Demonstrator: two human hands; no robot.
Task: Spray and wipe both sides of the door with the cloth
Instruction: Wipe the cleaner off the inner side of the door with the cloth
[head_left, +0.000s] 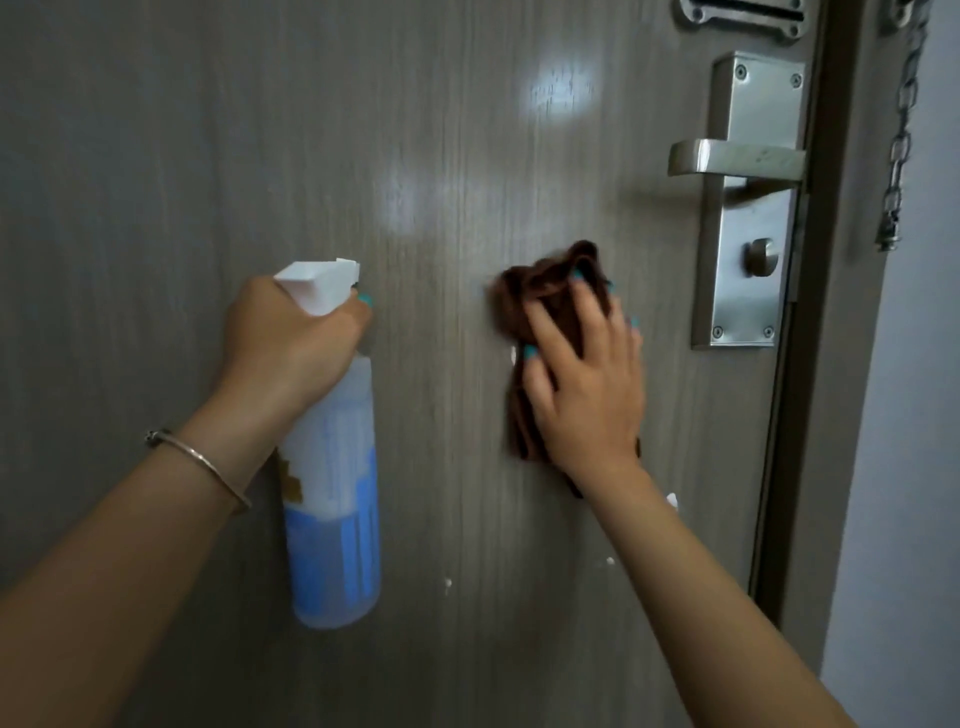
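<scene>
A grey-brown wood-grain door (156, 156) fills the view. My left hand (291, 348) grips the neck of a clear spray bottle (332, 509) with blue liquid and a white trigger head, its nozzle pointing at the door. My right hand (587, 384) presses a brown cloth (545, 286) flat against the door with spread fingers, left of and below the handle. The cloth is bunched above the fingertips and hangs below the palm. A few white foam drops (448, 583) cling to the door lower down.
A metal lever handle (737, 158) on a steel plate with a thumb-turn sits at the right. A metal fitting is at the top edge. The door frame (841, 364) and a hanging security chain (901, 140) are further right, then a pale wall.
</scene>
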